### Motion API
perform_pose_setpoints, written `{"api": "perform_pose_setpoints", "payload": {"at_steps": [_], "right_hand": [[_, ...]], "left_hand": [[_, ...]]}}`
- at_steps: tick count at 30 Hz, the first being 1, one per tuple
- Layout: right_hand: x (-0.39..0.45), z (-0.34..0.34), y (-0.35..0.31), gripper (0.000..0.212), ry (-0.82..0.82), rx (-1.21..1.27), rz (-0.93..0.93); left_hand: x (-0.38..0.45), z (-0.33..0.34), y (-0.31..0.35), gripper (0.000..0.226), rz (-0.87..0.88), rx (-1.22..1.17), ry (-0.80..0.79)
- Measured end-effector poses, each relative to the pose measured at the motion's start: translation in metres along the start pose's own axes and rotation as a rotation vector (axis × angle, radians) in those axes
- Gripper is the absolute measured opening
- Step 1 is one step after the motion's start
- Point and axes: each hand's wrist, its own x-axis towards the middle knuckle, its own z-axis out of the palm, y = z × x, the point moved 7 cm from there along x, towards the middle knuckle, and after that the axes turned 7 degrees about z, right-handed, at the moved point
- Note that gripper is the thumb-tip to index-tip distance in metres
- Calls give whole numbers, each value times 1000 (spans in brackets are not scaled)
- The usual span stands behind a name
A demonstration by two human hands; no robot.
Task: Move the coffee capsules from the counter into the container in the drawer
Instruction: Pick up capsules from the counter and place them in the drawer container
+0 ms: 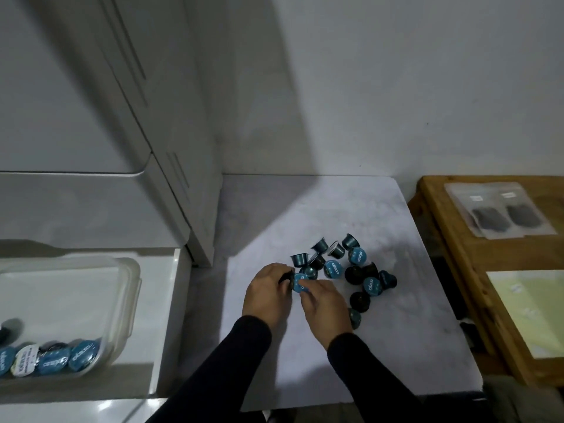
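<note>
Sleeves: dark, entering at 6 o'clock.
Container (128,288): clear plastic, in the drawer (171,300) at 9 o'clock, several blue-lidded capsules inside.
Left hand (268,296): fingers clamped on a blue-lidded capsule (298,283).
Right hand (325,303): fingers touching that capsule; grip unclear.
Loose capsules (351,267): clustered on the bench (396,346), toward 3 o'clock of both hands.

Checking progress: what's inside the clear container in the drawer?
The clear container holds a few blue-lidded capsules and one white-lidded capsule along its near wall. The rest looks bare; its left end is out of frame.
</note>
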Motion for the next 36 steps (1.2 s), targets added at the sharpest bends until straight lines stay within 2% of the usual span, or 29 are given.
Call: {"api": "perform_pose_setpoints", "payload": {"at_steps": [8,14,16,21,24,27,32,36], "right_hand": [[10,-5,12,17,80,210,119],[5,-7,25,17,71,250,210],[3,-8,27,17,68,249,226],[0,-11,30,18,56,226,243],[1,-11,33,19,42,235,266],[1,-9,36,18,46,287,310],[2,-5,38,19,37,371,358],[3,-7,38,24,32,363,358]], "left_hand": [[6,0,-9,19,-35,-86,16],[-6,-5,-21,8,-241,-275,134],[-11,-7,-22,11,-286,-313,145],[-19,-9,-32,16,-376,-218,136],[-21,-12,-32,21,-353,-166,169],[-23,-9,-23,32,-275,-141,131],[-24,-8,-20,17,-247,-184,156],[-24,-12,-23,17,-329,-282,203]]}}
